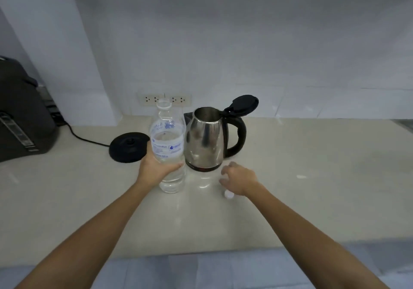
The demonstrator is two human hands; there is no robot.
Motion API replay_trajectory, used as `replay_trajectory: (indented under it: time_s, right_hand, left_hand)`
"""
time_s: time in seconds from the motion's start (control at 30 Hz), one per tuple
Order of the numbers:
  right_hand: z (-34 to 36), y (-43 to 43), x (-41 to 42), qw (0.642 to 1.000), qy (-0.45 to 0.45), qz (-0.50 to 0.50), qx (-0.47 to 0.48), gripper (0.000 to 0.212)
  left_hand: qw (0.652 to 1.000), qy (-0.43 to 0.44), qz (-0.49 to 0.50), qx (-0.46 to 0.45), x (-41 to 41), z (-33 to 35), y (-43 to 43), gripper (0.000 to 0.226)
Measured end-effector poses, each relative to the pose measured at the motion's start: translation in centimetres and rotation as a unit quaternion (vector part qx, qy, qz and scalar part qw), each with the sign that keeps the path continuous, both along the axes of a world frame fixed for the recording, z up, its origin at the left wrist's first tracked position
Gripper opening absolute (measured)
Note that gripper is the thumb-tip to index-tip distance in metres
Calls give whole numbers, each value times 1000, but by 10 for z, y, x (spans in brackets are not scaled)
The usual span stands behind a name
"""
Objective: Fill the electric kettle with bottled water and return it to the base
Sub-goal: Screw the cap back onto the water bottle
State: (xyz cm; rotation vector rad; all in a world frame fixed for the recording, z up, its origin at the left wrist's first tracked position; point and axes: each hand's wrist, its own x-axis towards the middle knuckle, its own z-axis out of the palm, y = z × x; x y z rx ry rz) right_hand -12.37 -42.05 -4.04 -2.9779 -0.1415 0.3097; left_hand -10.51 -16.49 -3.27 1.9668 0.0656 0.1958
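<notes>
The kettle [206,139] stands upright on the pale counter [312,154], off its base [129,146], with its black lid [243,103] tipped back open and its mouth facing up. Its handle points right, its spout to the left rear. The base lies flat to the kettle's left, and a black cord [85,139] runs from it further left toward a dark appliance [22,114]. Between base and kettle, just beside the kettle's left flank, the water bottle [168,145] stands with its long axis vertical, uncapped neck up and about half full. The left hand [154,170] wraps its lower half, fingers clamped round it. In front of the kettle and to its right, the right hand [240,180] hovers low over the counter, fingers loosely curled and apart, holding nothing; a small white cap [229,194] lies beneath it. Right of the kettle the counter is bare up to the wall, apart from a small white scrap [301,176]. The counter's front edge runs well in front of the kettle, under both forearms
</notes>
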Motion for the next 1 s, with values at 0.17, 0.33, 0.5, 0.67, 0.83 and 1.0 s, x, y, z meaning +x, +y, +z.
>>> replay_trajectory:
  time_s: [0.17, 0.33, 0.5, 0.67, 0.83, 1.0]
  right_hand:
    - [-46, -2, -12, 993, 101, -60, 32, 54]
    - [-20, 3, 17, 987, 85, -24, 138, 17]
    - [84, 38, 60, 928, 40, 25, 369, 10]
    - [192, 72, 72, 893, -2, 147, 425, 21]
    - [238, 104, 68, 943, -15, 238, 231, 29]
    - [247, 124, 63, 954, -29, 284, 87, 34]
  left_hand:
    - [999, 24, -35, 8, 1, -1, 7, 88]
    - [998, 35, -53, 1, 2, -1, 9, 87]
    - [997, 36, -67, -7, -2, 4, 9, 85]
    - [994, 39, -94, 27, 0, 7, 13, 89]
    - [994, 49, -87, 33, 0, 7, 15, 86]
    - [994, 57, -87, 36, 0, 10, 16, 84]
